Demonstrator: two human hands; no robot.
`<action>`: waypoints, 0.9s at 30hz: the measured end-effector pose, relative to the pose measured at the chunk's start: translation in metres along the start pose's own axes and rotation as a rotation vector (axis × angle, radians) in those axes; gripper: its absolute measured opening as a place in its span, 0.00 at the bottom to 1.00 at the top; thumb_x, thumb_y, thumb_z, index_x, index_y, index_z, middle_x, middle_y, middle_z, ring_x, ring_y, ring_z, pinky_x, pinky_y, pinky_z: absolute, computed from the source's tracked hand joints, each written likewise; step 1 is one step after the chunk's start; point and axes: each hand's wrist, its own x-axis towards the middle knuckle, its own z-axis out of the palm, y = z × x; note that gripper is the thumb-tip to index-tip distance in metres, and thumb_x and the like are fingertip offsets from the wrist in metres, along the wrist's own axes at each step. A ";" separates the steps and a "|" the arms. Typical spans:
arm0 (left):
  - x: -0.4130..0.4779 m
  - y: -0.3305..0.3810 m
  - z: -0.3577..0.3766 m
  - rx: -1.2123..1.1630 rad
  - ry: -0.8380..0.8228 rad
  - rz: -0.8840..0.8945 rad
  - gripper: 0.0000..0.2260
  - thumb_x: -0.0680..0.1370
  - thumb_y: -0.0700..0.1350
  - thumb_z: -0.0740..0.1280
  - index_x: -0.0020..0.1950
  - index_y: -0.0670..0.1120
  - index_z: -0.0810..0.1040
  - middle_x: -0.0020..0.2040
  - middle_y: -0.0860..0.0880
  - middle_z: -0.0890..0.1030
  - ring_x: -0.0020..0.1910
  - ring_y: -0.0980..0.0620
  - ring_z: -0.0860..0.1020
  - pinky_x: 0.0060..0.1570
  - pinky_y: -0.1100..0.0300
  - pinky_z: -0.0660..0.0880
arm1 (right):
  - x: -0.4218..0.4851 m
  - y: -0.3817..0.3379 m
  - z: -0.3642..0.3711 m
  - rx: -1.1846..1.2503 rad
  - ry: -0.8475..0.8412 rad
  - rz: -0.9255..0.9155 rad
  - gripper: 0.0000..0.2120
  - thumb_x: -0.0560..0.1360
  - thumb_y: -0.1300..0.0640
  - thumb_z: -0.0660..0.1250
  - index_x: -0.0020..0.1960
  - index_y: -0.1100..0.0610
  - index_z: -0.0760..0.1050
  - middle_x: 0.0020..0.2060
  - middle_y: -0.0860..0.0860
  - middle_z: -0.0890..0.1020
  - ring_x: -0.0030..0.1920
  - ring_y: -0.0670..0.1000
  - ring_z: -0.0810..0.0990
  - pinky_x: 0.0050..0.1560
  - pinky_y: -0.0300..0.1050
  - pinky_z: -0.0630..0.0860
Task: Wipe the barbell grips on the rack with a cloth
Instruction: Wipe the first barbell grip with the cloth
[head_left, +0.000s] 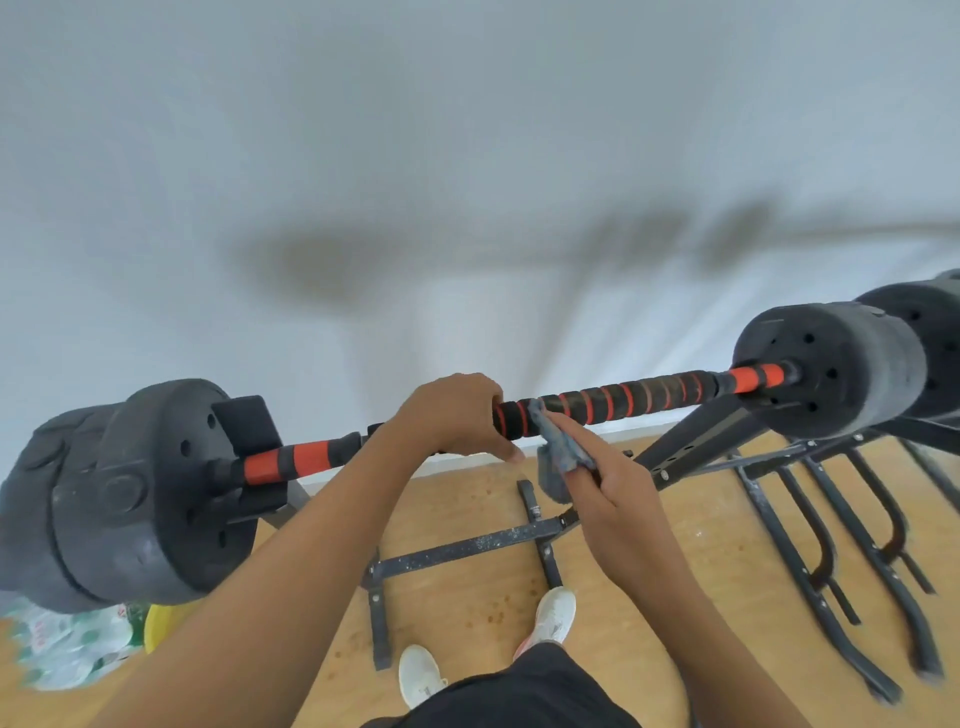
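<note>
A barbell lies across a black rack (691, 441), with a black-and-orange striped grip (623, 397) running from left to right. My left hand (457, 415) is curled over the bar at its middle. Just right of it, my right hand (608, 478) holds a grey-blue cloth (558, 449) against the grip, fingers wrapped in the cloth. The cloth's loose end hangs below the bar. Black weight plates sit at the left end (135, 499) and the right end (831, 369).
A white wall stands close behind the bar. Black rack legs and cross bars (467, 545) spread over the wooden floor below, with more frames at the right (831, 545). My white shoes (556, 613) stand near the base. A yellow tub and patterned bag (78, 644) sit at the lower left.
</note>
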 end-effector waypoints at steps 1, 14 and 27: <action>-0.006 0.000 0.002 0.026 0.103 0.043 0.23 0.69 0.65 0.77 0.54 0.53 0.76 0.45 0.56 0.82 0.43 0.54 0.81 0.46 0.53 0.81 | -0.003 -0.002 -0.003 0.178 0.039 0.084 0.14 0.84 0.47 0.58 0.68 0.38 0.73 0.50 0.42 0.83 0.50 0.44 0.81 0.46 0.39 0.80; -0.121 0.067 0.030 -0.995 0.305 0.026 0.13 0.79 0.60 0.67 0.54 0.54 0.85 0.49 0.56 0.87 0.50 0.56 0.84 0.55 0.53 0.82 | -0.034 -0.025 -0.025 1.291 -0.021 0.270 0.18 0.84 0.52 0.56 0.70 0.57 0.72 0.62 0.58 0.82 0.62 0.60 0.82 0.59 0.59 0.81; -0.123 0.066 0.043 -1.427 0.386 0.093 0.13 0.73 0.50 0.77 0.52 0.43 0.82 0.53 0.43 0.85 0.56 0.43 0.84 0.58 0.48 0.80 | -0.032 -0.008 -0.025 1.025 0.178 0.298 0.14 0.80 0.53 0.63 0.63 0.57 0.78 0.53 0.56 0.86 0.54 0.56 0.86 0.52 0.53 0.82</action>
